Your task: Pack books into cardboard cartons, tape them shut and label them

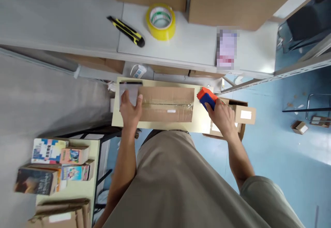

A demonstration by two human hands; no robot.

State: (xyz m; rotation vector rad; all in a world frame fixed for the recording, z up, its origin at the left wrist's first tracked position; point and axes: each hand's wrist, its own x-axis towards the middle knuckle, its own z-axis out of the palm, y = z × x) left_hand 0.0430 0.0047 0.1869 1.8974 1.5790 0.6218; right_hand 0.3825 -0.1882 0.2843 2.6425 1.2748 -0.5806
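My left hand (129,112) lies over a grey, dark-edged flat item (132,92), thumb and fingers spread apart. Its thumb is close to the left end of a long cardboard box (167,112). Clear tape runs along the box's top seam, and a small white label sits on it. To the right of the box, my right hand (221,117) is closed around an orange-and-blue block-shaped item (207,97); the palm hides part of it, so I cannot tell its kind. Both the flat item and the box rest on a pale yellow board (201,123).
On the white shelf (196,45) ahead are a black-and-yellow box cutter (126,31), a roll of yellow tape (160,22) and a blurred pinkish item (227,49). Large cartons (232,4) stand behind. Books (49,150) fill a side table at lower left. An open carton (241,131) holds smaller boxes.
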